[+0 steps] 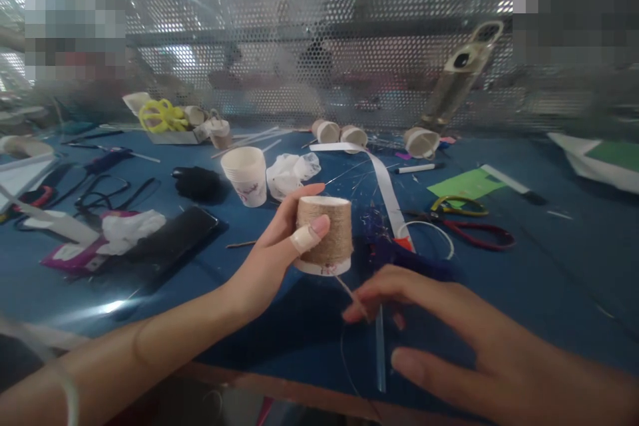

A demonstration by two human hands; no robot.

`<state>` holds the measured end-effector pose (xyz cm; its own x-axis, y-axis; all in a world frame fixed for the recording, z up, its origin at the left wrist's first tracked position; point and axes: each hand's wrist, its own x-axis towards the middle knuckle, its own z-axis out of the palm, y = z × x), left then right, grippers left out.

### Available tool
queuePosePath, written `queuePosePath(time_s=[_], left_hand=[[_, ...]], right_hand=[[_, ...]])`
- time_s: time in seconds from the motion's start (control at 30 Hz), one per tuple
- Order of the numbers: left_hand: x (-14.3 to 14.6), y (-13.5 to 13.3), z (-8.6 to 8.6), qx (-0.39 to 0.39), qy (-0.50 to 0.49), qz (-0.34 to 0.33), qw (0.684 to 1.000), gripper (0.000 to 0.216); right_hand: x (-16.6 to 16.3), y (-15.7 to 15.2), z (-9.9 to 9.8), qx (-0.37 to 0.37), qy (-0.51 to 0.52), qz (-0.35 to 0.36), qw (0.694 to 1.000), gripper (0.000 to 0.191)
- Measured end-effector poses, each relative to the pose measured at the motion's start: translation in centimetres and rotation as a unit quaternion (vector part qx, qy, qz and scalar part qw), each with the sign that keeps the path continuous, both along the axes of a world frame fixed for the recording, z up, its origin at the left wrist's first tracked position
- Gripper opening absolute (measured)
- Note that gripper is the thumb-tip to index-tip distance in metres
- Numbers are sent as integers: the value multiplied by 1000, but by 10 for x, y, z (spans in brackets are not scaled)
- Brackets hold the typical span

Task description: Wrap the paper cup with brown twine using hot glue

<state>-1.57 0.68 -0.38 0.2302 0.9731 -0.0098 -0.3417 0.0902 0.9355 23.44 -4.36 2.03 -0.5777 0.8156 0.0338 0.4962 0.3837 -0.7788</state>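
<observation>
1. The left hand (277, 249) is closed around the twine-wrapped cup (325, 229), with a bandaged thumb pressed against its side.
2. The cup is upright and raised above the blue table (549, 273), near the middle of the view.
3. A loose twine strand (344, 287) hangs from the cup's lower edge.
4. The right hand (449, 329) pinches this strand at the fingertips; its other fingers are spread.
5. A white paper cup (245, 174), a dark phone (172, 239) and red-handled pliers (474, 231) lie on the table.

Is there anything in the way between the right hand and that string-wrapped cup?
Nothing visible. The left hand holds the twine-wrapped cup up, and the right hand seems to pinch its loose twine strand just below.
</observation>
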Motion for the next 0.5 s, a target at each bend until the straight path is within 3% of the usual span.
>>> queuePosePath(time_s=[0.1,0.23,0.4,0.43,0.5], left_hand=[[-1,1,-4,30,15,-16,999,49],[-1,1,-4,48,20,-43,998,53],[1,-1,-3,47,34,-32,998,52],[1,-1,-3,50,40,-25,998,50],[2,-1,-4,60,52,-12,997,46]], right_hand=[[-14,-6,9,-88,23,18,996,31],[-23,-7,12,-137,71,29,988,22],[-25,1,8,-49,2,-59,997,22],[-25,2,6,-60,-9,-70,996,24],[-26,3,2,-153,11,-63,986,31]])
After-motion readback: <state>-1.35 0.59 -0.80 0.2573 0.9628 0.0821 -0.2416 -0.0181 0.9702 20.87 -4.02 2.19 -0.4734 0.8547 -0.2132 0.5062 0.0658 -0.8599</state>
